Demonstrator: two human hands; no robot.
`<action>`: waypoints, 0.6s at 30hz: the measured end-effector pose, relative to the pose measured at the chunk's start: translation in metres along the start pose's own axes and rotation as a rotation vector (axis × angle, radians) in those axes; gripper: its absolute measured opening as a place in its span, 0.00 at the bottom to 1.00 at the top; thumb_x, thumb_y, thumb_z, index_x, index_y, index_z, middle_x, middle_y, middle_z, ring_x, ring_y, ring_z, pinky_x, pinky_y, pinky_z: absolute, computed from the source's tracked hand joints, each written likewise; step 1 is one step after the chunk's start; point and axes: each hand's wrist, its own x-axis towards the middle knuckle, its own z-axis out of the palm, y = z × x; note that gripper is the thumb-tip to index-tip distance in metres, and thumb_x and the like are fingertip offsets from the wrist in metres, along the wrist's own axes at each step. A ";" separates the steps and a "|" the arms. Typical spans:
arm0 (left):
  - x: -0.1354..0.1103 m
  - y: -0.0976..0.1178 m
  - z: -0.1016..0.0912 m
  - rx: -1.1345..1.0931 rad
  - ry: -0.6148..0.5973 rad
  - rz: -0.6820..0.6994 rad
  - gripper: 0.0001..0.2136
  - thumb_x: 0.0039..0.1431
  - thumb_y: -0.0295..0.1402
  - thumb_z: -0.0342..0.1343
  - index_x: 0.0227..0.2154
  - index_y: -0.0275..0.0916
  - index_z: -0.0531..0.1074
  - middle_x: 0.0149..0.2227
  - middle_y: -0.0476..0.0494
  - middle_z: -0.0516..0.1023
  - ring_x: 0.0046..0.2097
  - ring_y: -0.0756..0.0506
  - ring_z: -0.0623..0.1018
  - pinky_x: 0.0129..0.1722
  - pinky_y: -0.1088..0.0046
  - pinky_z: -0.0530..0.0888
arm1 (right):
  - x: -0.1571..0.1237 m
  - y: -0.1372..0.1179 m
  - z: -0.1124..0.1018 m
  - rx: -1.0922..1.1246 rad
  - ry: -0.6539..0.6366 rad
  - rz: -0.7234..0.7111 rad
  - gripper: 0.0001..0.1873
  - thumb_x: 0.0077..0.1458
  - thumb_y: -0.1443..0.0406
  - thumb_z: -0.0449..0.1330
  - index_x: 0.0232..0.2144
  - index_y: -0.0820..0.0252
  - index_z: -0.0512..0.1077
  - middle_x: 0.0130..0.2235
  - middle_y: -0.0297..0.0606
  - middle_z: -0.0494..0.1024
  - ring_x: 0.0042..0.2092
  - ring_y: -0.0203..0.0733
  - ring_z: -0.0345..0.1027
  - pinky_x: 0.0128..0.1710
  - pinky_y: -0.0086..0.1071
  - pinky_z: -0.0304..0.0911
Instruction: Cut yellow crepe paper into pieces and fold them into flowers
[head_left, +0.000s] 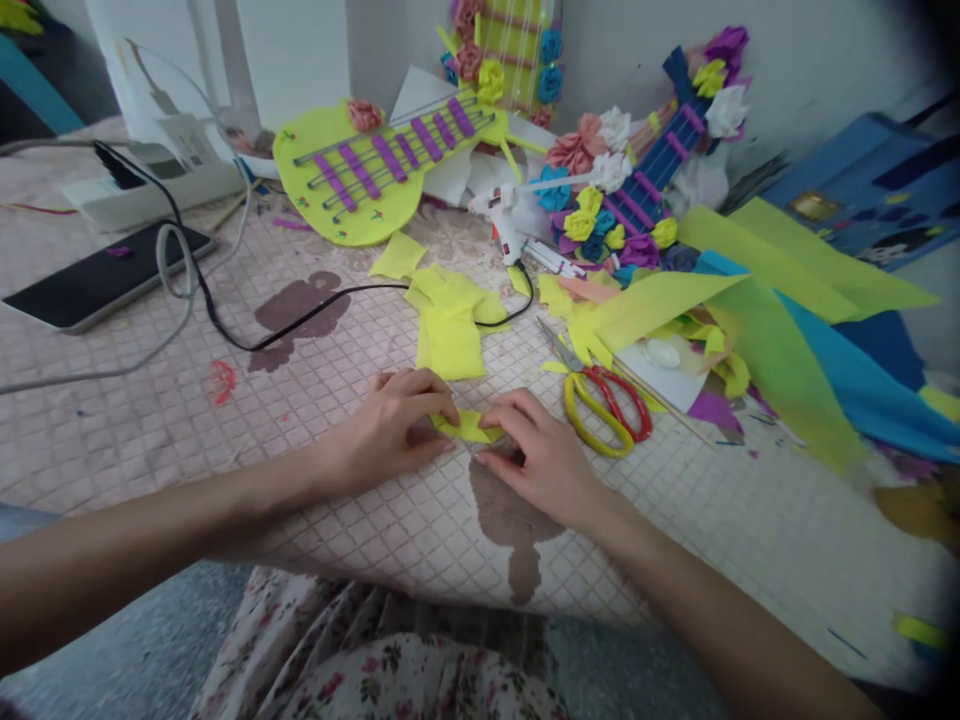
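Observation:
Between my two hands a small piece of yellow crepe paper (468, 427) lies low over the table, creased or folded. My left hand (394, 420) pinches its left end between thumb and fingers. At the right end, my right hand (536, 445) grips it the same way. Just beyond lies a loose stack of yellow paper squares (450, 335). To the right of my right hand rest scissors (607, 410) with one red and one yellow handle loop, their blades pointing away to the upper left.
A yellow paper guitar (352, 215) with purple strips lies at the back. Beside it stand a white glue gun (504, 215) and a blue flower-trimmed guitar (652, 185). Its black cord (300, 325) crosses the table. A dark phone (105, 280) lies left; crepe sheets (795, 350) heap at right.

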 end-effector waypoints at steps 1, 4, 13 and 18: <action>0.000 0.000 0.000 0.022 -0.001 0.002 0.07 0.54 0.28 0.57 0.37 0.41 0.72 0.42 0.44 0.71 0.45 0.43 0.71 0.48 0.60 0.63 | 0.000 0.001 0.000 -0.016 -0.001 -0.013 0.09 0.55 0.65 0.59 0.40 0.57 0.66 0.45 0.39 0.69 0.40 0.40 0.68 0.34 0.32 0.65; 0.003 -0.002 0.000 0.074 0.006 0.034 0.08 0.54 0.27 0.56 0.38 0.39 0.72 0.41 0.44 0.72 0.44 0.43 0.72 0.46 0.61 0.64 | 0.002 0.003 0.001 -0.053 -0.002 -0.045 0.07 0.58 0.65 0.56 0.40 0.58 0.67 0.44 0.40 0.69 0.40 0.40 0.68 0.36 0.33 0.65; 0.005 -0.008 -0.002 0.071 0.048 0.151 0.07 0.62 0.28 0.49 0.35 0.37 0.72 0.38 0.43 0.74 0.41 0.46 0.73 0.43 0.67 0.68 | 0.004 0.006 0.003 0.029 0.044 -0.083 0.06 0.62 0.67 0.50 0.35 0.58 0.68 0.39 0.39 0.71 0.38 0.39 0.67 0.37 0.32 0.64; 0.012 -0.011 -0.003 -0.052 0.036 0.037 0.05 0.59 0.28 0.51 0.31 0.35 0.72 0.33 0.44 0.72 0.34 0.49 0.72 0.36 0.72 0.69 | 0.009 0.004 0.001 0.146 0.091 0.021 0.04 0.58 0.69 0.53 0.31 0.57 0.66 0.35 0.36 0.69 0.36 0.38 0.66 0.36 0.31 0.62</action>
